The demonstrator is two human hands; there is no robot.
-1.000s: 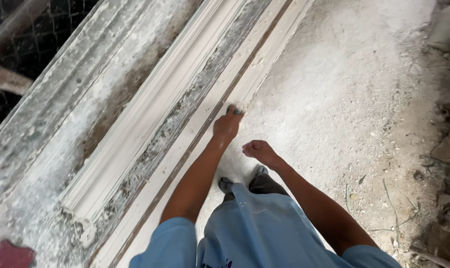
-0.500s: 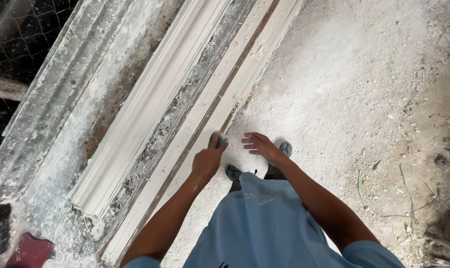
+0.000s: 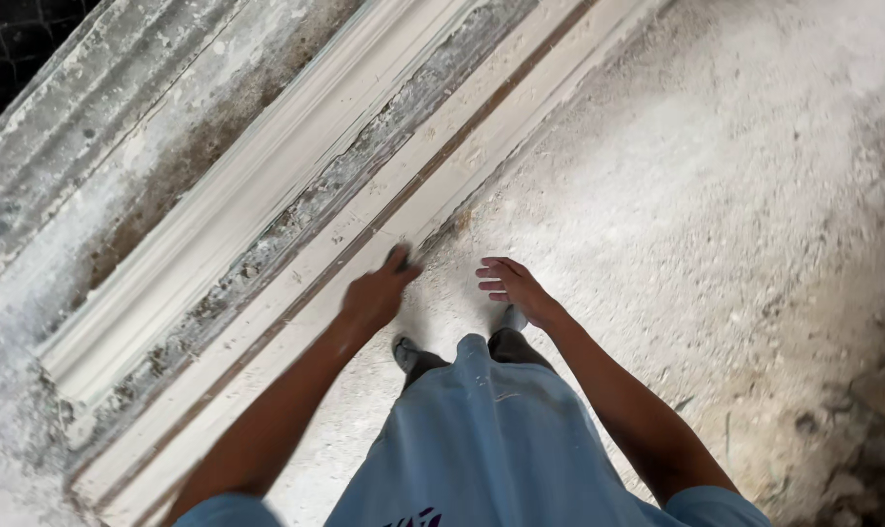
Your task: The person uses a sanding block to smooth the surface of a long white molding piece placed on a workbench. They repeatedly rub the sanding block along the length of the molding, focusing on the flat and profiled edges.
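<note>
Nearest me, my left hand point(image 3: 376, 293) is down at the near edge of the moulding point(image 3: 267, 210), fingers curled together, seemingly pinching something small and dark, though blur hides what. My right hand point(image 3: 513, 289) hovers beside it over the dusty floor point(image 3: 716, 215), fingers loosely apart, holding nothing. The moulding runs long from near-left to far-right, lying left of both hands; the left is closer.

Probably plaster workshop: long cast moulding point(image 3: 267, 195), white-dusted floor point(image 3: 706, 195).
</note>
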